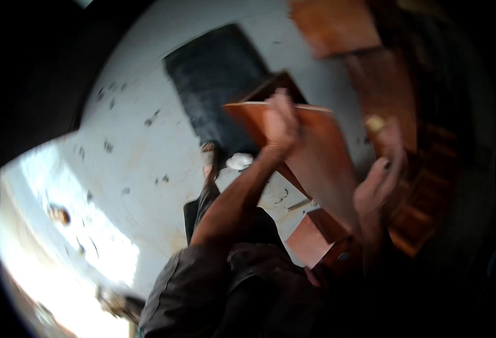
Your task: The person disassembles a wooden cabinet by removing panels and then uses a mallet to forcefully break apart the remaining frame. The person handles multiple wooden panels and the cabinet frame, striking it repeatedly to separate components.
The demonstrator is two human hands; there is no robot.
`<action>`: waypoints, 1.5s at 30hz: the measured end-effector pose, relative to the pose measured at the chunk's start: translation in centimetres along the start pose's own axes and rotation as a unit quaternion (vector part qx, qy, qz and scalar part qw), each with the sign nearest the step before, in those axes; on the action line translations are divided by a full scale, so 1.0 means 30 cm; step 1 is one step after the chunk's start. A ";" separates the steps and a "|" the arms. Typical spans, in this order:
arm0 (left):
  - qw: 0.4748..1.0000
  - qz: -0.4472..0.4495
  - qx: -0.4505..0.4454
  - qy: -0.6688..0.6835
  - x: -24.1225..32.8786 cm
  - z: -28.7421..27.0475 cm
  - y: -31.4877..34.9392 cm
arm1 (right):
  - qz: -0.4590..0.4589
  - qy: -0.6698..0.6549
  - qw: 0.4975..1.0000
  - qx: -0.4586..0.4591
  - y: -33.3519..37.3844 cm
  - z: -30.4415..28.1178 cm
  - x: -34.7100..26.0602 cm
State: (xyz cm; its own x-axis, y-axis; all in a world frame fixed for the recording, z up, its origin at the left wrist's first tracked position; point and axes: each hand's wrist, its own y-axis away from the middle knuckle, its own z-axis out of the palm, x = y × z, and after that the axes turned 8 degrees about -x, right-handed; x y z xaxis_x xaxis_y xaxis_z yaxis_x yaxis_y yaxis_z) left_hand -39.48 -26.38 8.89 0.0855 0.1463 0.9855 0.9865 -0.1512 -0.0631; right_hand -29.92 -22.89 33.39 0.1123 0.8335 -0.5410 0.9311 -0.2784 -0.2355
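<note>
A reddish-brown wooden box or drawer (321, 146) stands tilted in front of me, one broad side panel facing up. My left hand (281, 124) lies at the panel's far edge, its fingers reaching over the pale rim; whether they grip it is lost in the blur. On the right, beside the panel, my right hand (377, 186) is closed, smeared by motion. At its fingertips is a small yellowish thing (374, 123), too blurred to name. The hand's underside is hidden.
A dark mat (214, 73) lies on the pale, spotted floor beyond my foot (209, 152). A white crumpled wad (239, 161) sits near it. Several brown wooden pieces (338, 28) stand along the right, and another small box (312, 236) is near my legs.
</note>
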 end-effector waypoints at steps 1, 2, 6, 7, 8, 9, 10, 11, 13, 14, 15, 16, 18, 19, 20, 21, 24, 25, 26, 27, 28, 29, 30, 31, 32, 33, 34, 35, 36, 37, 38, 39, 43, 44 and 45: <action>0.998 -0.013 -0.063 0.028 0.027 -0.002 0.001 | 0.023 0.022 0.999 0.018 0.083 -0.045 0.023; 0.993 -0.019 -0.111 0.034 0.044 -0.061 -0.028 | -0.019 -0.022 0.999 -0.026 0.156 -0.036 0.007; 0.978 0.001 -0.207 0.012 0.131 -0.172 -0.092 | 0.166 -0.156 0.961 -0.155 0.530 0.059 -0.078; 0.981 0.015 -0.193 0.030 0.173 -0.185 -0.083 | 0.251 -0.164 0.942 -0.153 0.659 0.102 -0.052; 0.980 0.045 -0.188 0.036 0.155 -0.213 -0.112 | 0.305 -0.133 0.936 -0.115 0.791 0.177 -0.040; 0.981 0.072 -0.176 0.043 0.153 -0.211 -0.090 | 0.367 -0.109 0.918 -0.103 0.989 0.223 0.032; 0.972 0.119 -0.202 0.015 0.171 -0.248 -0.054 | 0.430 -0.089 0.893 -0.098 1.200 0.274 0.086; 0.959 0.172 -0.226 -0.010 0.189 -0.301 -0.019 | 0.539 -0.121 0.828 -0.096 1.391 0.325 0.092; 0.941 0.203 -0.267 0.044 0.203 -0.342 0.093 | 0.456 0.064 0.859 -0.225 1.881 0.374 0.066; 0.929 0.257 -0.260 -0.055 0.229 -0.378 0.132 | 0.509 0.026 0.819 -0.263 1.992 0.396 0.017; 0.907 0.306 -0.251 -0.145 0.259 -0.404 0.161 | 0.611 -0.104 0.745 -0.245 2.077 0.425 -0.048; 0.888 0.340 -0.257 -0.173 0.275 -0.430 0.197 | 0.697 -0.203 0.656 -0.208 2.116 0.458 -0.086; 0.845 0.378 -0.273 -0.262 0.362 -0.440 0.291 | 0.774 -0.330 0.521 -0.139 2.103 0.528 -0.145; 0.816 0.424 -0.293 -0.263 0.411 -0.426 0.325 | 0.814 -0.396 0.425 -0.021 2.019 0.552 -0.203; 0.809 0.439 -0.310 -0.238 0.457 -0.382 0.391 | 0.790 -0.488 0.371 0.005 2.063 0.596 -0.234; 0.804 0.446 -0.337 -0.202 0.488 -0.304 0.489 | 0.739 -0.515 0.433 0.019 2.238 0.702 -0.273; 0.745 0.509 -0.373 -0.216 0.560 -0.146 0.632 | 0.710 -0.473 0.517 -0.066 2.414 0.932 -0.273; 0.704 0.545 -0.381 -0.249 0.596 -0.107 0.634 | 0.680 -0.557 0.475 -0.045 2.408 0.882 -0.265; 0.676 0.566 -0.398 -0.252 0.602 -0.060 0.650 | 0.652 -0.630 0.421 -0.020 2.452 0.841 -0.282; 0.649 0.590 -0.409 -0.253 0.612 -0.016 0.655 | 0.616 -0.695 0.369 0.003 2.483 0.797 -0.280; 0.609 0.584 -0.439 -0.309 0.611 0.023 0.666 | 0.646 -0.646 0.405 -0.042 2.522 0.744 -0.282; 0.592 0.583 -0.441 -0.340 0.599 0.059 0.666 | 0.670 -0.590 0.441 -0.087 2.551 0.696 -0.283; 0.582 0.536 -0.491 -0.365 0.601 0.097 0.691 | 0.677 -0.624 0.391 -0.007 2.595 0.667 -0.322; 0.568 0.487 -0.535 -0.391 0.614 0.128 0.712 | 0.688 -0.617 0.383 -0.014 2.634 0.654 -0.338; 0.558 0.479 -0.536 -0.416 0.604 0.150 0.716 | 0.698 -0.610 0.375 -0.022 2.666 0.644 -0.346; 0.548 0.471 -0.534 -0.439 0.606 0.181 0.721 | 0.707 -0.602 0.370 -0.028 2.691 0.634 -0.336; 0.542 0.455 -0.544 -0.451 0.651 0.178 0.761 | 0.715 -0.582 0.387 -0.009 2.724 0.647 -0.342; 0.532 0.439 -0.538 -0.484 0.670 0.189 0.768 | 0.722 -0.562 0.404 0.009 2.744 0.667 -0.333; 0.518 0.422 -0.527 -0.525 0.691 0.180 0.765 | 0.735 -0.541 0.408 0.029 2.735 0.669 -0.313; 0.508 0.407 -0.519 -0.554 0.688 0.205 0.777 | 0.755 -0.519 0.397 0.049 2.781 0.712 -0.288; 0.517 0.409 -0.531 -0.533 0.669 0.209 0.760 | 0.770 -0.486 0.408 0.070 2.812 0.761 -0.264; 0.523 0.407 -0.537 -0.522 0.652 0.186 0.736 | 0.779 -0.459 0.420 0.080 2.840 0.833 -0.236; 0.530 0.379 -0.571 -0.499 0.702 0.175 0.783 | 0.752 -0.401 0.524 -0.006 3.053 1.040 0.016; 0.523 0.382 -0.582 -0.492 0.706 0.182 0.797 | 0.762 -0.369 0.531 -0.014 3.060 1.041 0.089; 0.521 0.384 -0.584 -0.490 0.730 0.169 0.814 | 0.766 -0.337 0.547 -0.026 3.087 1.054 0.205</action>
State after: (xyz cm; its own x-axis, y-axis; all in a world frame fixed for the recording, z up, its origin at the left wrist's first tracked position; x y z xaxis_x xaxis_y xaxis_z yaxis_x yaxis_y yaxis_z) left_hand -12.81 -21.90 28.14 0.9873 -0.0537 0.1496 -0.1003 -0.9408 0.3237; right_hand 46.03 -58.63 -17.29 0.6375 -0.7286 -0.2503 -0.0661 -0.3755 0.9245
